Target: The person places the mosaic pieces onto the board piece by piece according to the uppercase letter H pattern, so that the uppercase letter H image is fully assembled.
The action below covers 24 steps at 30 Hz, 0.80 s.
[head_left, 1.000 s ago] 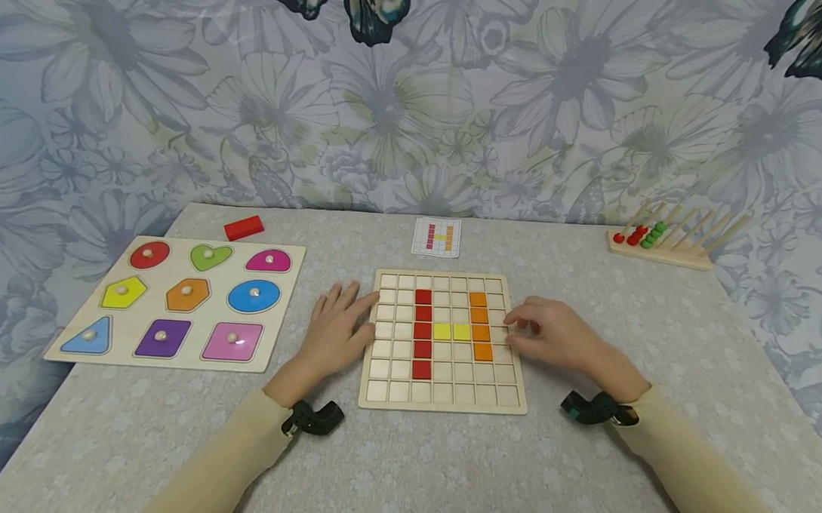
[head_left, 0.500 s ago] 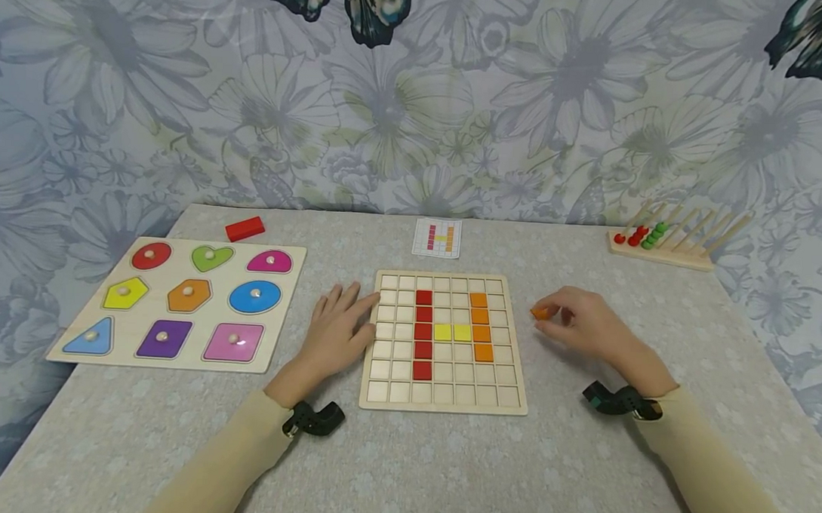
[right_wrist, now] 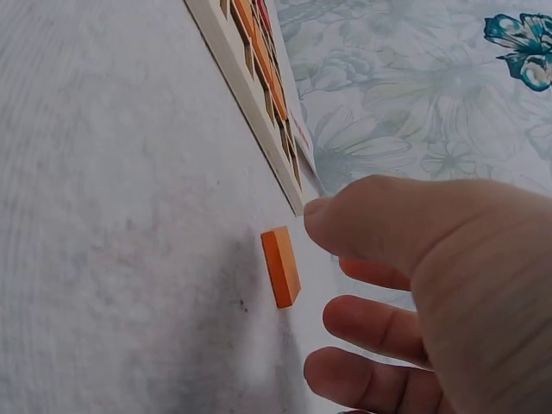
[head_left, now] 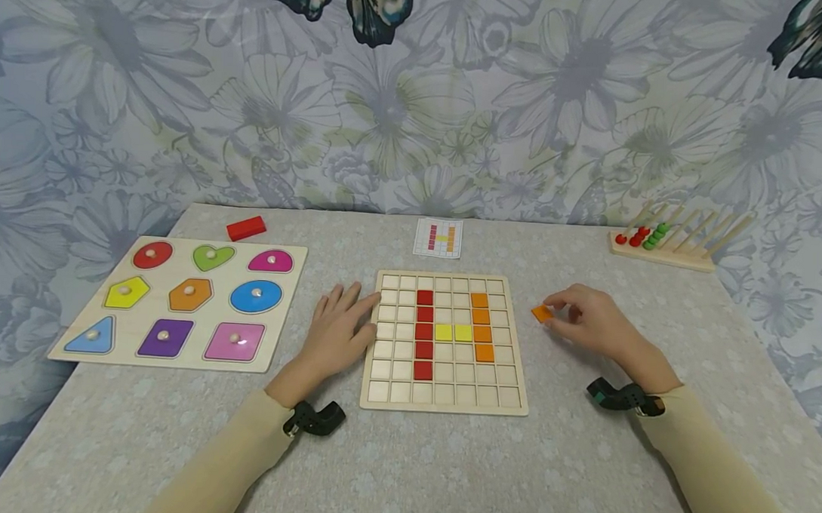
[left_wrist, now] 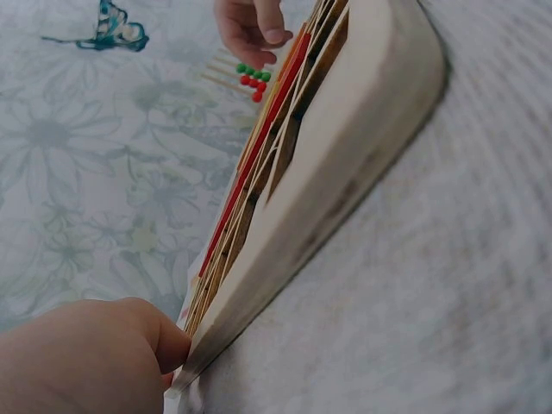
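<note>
A square wooden grid board [head_left: 387,392] lies mid-table, with a column of red tiles [head_left: 424,332], two yellow tiles [head_left: 453,333] and a column of orange tiles [head_left: 481,316] in its cells. My left hand [head_left: 337,331] rests flat at the board's left side, fingers spread, thumb and forefinger against the edge. To the right of the board, one loose orange tile [head_left: 541,314] lies on the table. My right hand [head_left: 591,317] is just beside this tile; in the right wrist view the thumb [right_wrist: 371,220] is apart from it, fingers loosely bent and holding nothing.
Behind the board lies a small pattern card [head_left: 437,238]. A shape puzzle board [head_left: 281,358] with knobbed pieces is on the left, a red block [head_left: 246,228] behind it. At the back right stands a wooden peg counter [head_left: 663,252] with red and green beads.
From the board's right edge, my right hand has moved right with an orange tile in its fingers and let it go on the table. The left hand has stayed in place.
</note>
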{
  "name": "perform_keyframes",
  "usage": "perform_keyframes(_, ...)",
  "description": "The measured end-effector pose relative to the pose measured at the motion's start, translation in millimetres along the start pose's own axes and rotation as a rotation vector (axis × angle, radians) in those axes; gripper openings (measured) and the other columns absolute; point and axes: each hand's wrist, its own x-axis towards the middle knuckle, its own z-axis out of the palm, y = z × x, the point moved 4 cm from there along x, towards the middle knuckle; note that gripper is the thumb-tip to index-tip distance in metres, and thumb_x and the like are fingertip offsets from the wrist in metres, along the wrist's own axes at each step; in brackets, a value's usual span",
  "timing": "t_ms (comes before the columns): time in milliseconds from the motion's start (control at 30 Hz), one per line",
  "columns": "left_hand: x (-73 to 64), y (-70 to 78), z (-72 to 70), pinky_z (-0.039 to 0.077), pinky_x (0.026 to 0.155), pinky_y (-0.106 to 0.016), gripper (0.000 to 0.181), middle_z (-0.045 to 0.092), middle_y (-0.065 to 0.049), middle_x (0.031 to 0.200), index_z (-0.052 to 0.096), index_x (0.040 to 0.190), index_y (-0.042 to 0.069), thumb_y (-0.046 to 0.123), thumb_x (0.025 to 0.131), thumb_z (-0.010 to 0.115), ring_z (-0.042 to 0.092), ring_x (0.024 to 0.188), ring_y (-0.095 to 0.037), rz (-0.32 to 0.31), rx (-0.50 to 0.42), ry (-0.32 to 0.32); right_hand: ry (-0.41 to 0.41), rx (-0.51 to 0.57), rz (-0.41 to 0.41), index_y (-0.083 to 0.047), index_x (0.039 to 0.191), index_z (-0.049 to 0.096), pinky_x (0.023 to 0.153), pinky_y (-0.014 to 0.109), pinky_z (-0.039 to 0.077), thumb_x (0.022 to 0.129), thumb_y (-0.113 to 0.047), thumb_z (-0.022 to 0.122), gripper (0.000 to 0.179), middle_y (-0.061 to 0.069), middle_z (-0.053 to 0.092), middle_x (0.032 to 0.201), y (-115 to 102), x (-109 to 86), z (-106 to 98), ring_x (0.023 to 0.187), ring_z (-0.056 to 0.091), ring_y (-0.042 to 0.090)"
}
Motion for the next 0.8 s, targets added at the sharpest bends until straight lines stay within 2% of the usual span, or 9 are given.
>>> perform_keyframes(433, 0.0, 1.1, -0.4, 0.01, 0.121, -0.072, 0.055, 0.032, -0.026, 0.164, 0.052, 0.15, 0.011, 0.024, 0.096, 0.049, 0.017, 0.154, -0.053, 0.004, -0.007, 0.002, -0.018, -0.013, 0.018, -0.001, 0.109, 0.075, 0.062, 0.026, 0.046, 0.082, -0.004, 0.079, 0.028, 0.012, 0.073, 0.096, 3.4, 0.1, 1.8, 0.071, 0.055, 0.013)
perform_keyframes(800, 0.2, 0.5, -0.3, 0.01, 0.121, -0.072, 0.055, 0.031, -0.027, 0.164, 0.051, 0.151, 0.011, 0.023, 0.097, 0.049, 0.016, 0.154, -0.053, 0.003, -0.005, -0.003, -0.034, -0.01, 0.003, 0.0, 0.119, 0.073, 0.064, 0.026, 0.046, 0.085, -0.002, 0.075, 0.034, 0.014, 0.072, 0.101, 7.3, 2.0, 9.3, 0.071, 0.052, 0.012)
